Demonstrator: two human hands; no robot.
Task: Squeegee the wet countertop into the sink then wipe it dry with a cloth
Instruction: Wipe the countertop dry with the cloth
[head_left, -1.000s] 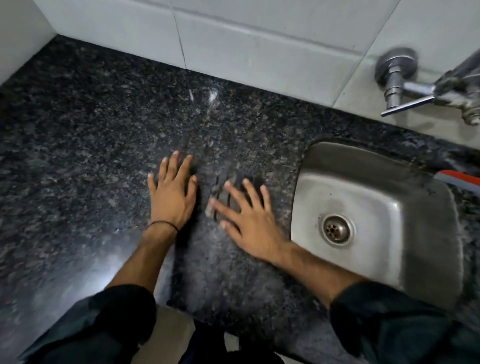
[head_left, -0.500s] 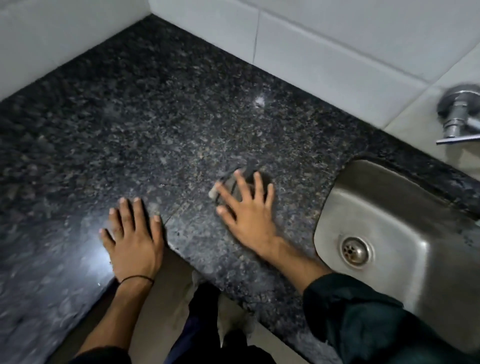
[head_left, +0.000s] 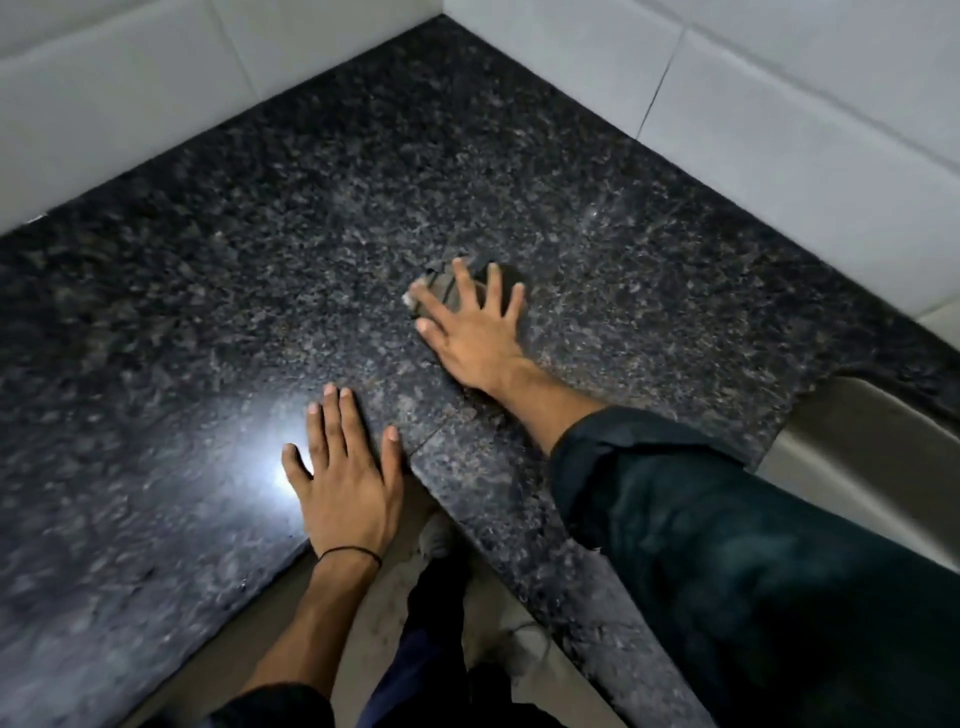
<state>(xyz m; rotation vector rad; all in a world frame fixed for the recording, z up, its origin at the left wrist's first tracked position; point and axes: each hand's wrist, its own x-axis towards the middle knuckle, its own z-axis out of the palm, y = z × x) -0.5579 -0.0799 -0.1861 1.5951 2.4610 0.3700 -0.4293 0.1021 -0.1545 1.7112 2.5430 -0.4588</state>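
R hand (head_left: 470, 338) lay flat on the dark granite desk (head_left: 218, 270), fingers (head_left: 491, 291) spread, pressing a dark cloth (head_left: 452, 288) w/ a pale corner, mostly hidden under the palm, mid-desk near the tiled corner. L hand (head_left: 343, 483) rested palm-down at the front edge, fingers spread, holding nothing. Steel sink (head_left: 857, 457) sat at far right, partly cut off.

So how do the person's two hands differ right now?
The right hand presses a dark cloth flat, far in on the countertop; the left hand has nothing under it and rests at the front edge. The left wrist wears a thin black band; the right arm has a dark sleeve. Both lie palm down, fingers spread.
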